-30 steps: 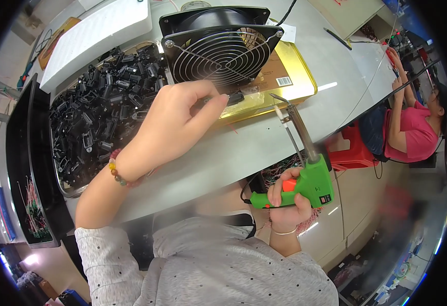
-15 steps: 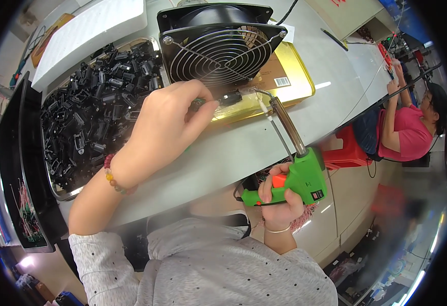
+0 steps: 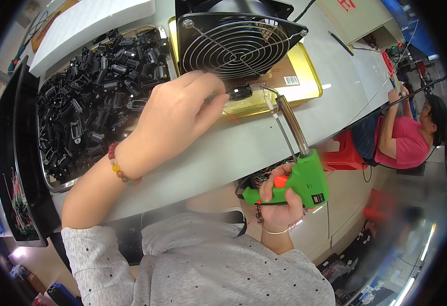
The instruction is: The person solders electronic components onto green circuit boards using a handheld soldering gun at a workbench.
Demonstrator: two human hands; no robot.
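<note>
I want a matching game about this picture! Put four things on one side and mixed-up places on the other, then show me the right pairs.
Things:
1. green soldering gun
2. black fan
3. pile of small black parts
4. beaded bracelet

Places:
A. heaped in a metal tray
B. around the left wrist
C. gripped in the right hand
D. on top of a gold box

Right pairs: 1-C, 2-D, 3-A, 4-B
</note>
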